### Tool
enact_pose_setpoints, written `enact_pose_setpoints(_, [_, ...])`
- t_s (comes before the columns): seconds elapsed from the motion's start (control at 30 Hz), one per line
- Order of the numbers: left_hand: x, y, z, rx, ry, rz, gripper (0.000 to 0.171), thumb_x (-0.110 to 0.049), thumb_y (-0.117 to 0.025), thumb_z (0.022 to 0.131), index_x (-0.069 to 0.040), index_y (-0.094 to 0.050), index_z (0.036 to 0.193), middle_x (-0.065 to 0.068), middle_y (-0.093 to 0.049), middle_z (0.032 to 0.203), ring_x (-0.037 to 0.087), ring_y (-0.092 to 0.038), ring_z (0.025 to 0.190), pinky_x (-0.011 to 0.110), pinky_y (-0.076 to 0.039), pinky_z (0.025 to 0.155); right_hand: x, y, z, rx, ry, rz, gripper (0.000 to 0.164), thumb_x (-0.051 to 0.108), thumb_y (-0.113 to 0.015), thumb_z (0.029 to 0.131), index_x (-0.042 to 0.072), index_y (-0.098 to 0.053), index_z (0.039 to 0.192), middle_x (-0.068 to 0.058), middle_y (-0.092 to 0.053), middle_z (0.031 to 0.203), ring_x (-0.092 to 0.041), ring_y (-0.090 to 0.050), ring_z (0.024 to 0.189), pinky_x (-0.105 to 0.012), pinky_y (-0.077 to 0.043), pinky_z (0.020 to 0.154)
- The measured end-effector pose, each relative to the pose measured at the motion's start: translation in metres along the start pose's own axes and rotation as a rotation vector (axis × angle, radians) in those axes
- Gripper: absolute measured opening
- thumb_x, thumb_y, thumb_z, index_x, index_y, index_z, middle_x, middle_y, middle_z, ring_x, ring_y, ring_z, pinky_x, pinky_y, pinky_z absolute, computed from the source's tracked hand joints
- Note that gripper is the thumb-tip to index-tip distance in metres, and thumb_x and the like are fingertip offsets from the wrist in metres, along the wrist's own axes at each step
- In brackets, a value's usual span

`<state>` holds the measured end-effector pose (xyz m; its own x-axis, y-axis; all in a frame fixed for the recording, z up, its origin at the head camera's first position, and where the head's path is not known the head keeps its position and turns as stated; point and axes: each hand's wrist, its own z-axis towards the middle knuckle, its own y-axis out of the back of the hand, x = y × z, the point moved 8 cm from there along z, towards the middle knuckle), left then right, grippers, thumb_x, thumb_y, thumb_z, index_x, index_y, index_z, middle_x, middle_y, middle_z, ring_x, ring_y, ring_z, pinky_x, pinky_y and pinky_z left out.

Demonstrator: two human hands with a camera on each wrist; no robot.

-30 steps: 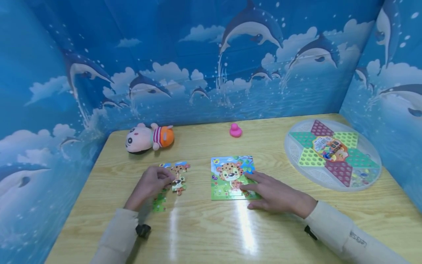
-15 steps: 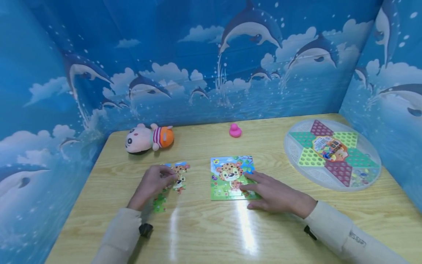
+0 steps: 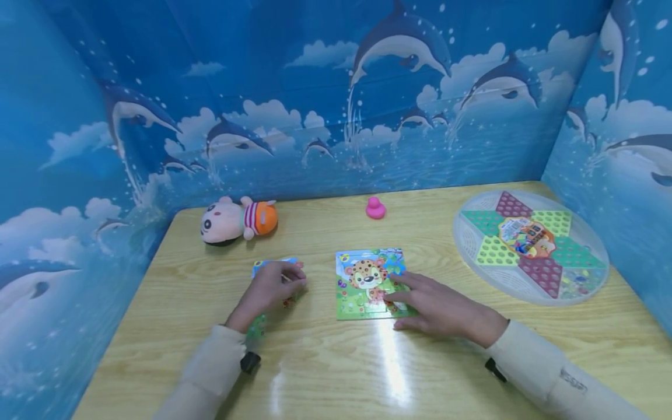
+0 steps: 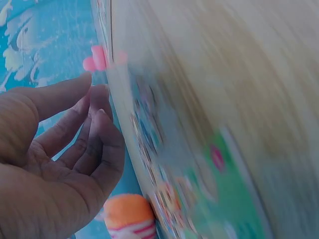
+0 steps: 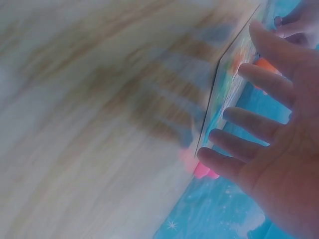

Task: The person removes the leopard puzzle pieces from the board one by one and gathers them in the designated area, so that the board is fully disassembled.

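In the head view, the left hand [image 3: 270, 289] arches over a partly assembled puzzle [image 3: 257, 328] on the wood-grain table [image 3: 325, 373], its forearm slanting in from the lower edge, its fingers bent toward the thumb. The right hand [image 3: 436, 306] reaches in from the right with spread fingers, fingertips over the right side of the leopard puzzle board [image 3: 350, 300], which lies flat beside the partly assembled puzzle, a little apart. Dark lettering [image 3: 573, 380] crosses the right sleeve [image 3: 541, 361], too small to read surely. The Chinese checkers board [image 3: 490, 251] bears a central label [image 3: 527, 237] whose print cannot be made out. A plush toy [image 3: 238, 220] and a pink duck [image 3: 375, 208] sit near the dolphin backdrop [image 3: 315, 116].

In the left wrist view, the left fingers curl inward, tips close to the thumb tip; whether a small piece is pinched there, I cannot tell. The puzzle beyond is blurred.

In the right wrist view, the right hand is relaxed and extended, fingers apart and nearly straight, gripping nothing, beside the board's edge.
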<state>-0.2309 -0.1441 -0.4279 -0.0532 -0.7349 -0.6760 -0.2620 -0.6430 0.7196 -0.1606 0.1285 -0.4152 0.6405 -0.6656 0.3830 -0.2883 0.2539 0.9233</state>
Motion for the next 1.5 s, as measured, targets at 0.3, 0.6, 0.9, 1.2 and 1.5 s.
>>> enact_pose_setpoints(0.3, [-0.04, -0.034, 0.007, 0.076, -0.135, 0.007, 0.007, -0.015, -0.079, 0.089, -0.01, -0.077, 0.093, -0.002, -0.072, 0.086, 0.011, -0.065, 0.076, 0.028, -0.055, 0.069, -0.002, 0.003, -0.01, -0.004, -0.003, -0.01, 0.051, 0.034, -0.077, 0.089, 0.008, -0.066, 0.132, -0.03, -0.046, 0.147, -0.049, -0.041, 0.137, -0.062, -0.035, 0.111])
enact_pose_setpoints(0.6, [-0.074, -0.076, 0.009, 0.203, -0.219, 0.049, 0.013, -0.016, -0.081, 0.086, -0.011, -0.076, 0.097, -0.006, -0.069, 0.085, 0.008, -0.063, 0.077, 0.025, -0.055, 0.074, -0.007, -0.004, -0.015, 0.017, -0.038, 0.006, 0.054, 0.034, -0.077, 0.089, 0.008, -0.064, 0.135, -0.03, -0.045, 0.149, -0.047, -0.044, 0.136, -0.061, -0.038, 0.109])
enact_pose_setpoints(0.9, [-0.087, -0.091, 0.011, 0.208, -0.229, 0.117, 0.032, -0.021, -0.091, 0.073, -0.009, -0.076, 0.099, -0.003, -0.071, 0.09, 0.008, -0.064, 0.08, 0.022, -0.053, 0.076, -0.007, -0.003, -0.016, 0.015, -0.044, 0.02, 0.053, 0.033, -0.076, 0.091, 0.008, -0.064, 0.135, -0.03, -0.045, 0.148, -0.048, -0.044, 0.135, -0.062, -0.039, 0.107])
enact_pose_setpoints(1.2, [-0.088, -0.091, 0.011, 0.211, -0.207, 0.12, 0.032, -0.02, -0.091, 0.073, -0.01, -0.075, 0.099, -0.002, -0.071, 0.091, 0.009, -0.064, 0.081, 0.023, -0.053, 0.077, -0.008, -0.004, -0.017, -0.007, -0.041, 0.016, 0.054, 0.033, -0.077, 0.089, 0.008, -0.064, 0.135, -0.03, -0.045, 0.148, -0.048, -0.045, 0.135, -0.062, -0.041, 0.106])
enact_pose_setpoints(1.5, [-0.088, -0.09, 0.012, 0.187, -0.195, 0.099, 0.031, -0.018, -0.092, 0.072, -0.01, -0.075, 0.097, -0.002, -0.071, 0.089, 0.009, -0.064, 0.079, 0.022, -0.054, 0.075, -0.009, -0.007, -0.017, 0.008, -0.05, 0.017, 0.055, 0.034, -0.077, 0.089, 0.009, -0.063, 0.136, -0.029, -0.043, 0.15, -0.048, -0.042, 0.137, -0.062, -0.039, 0.108])
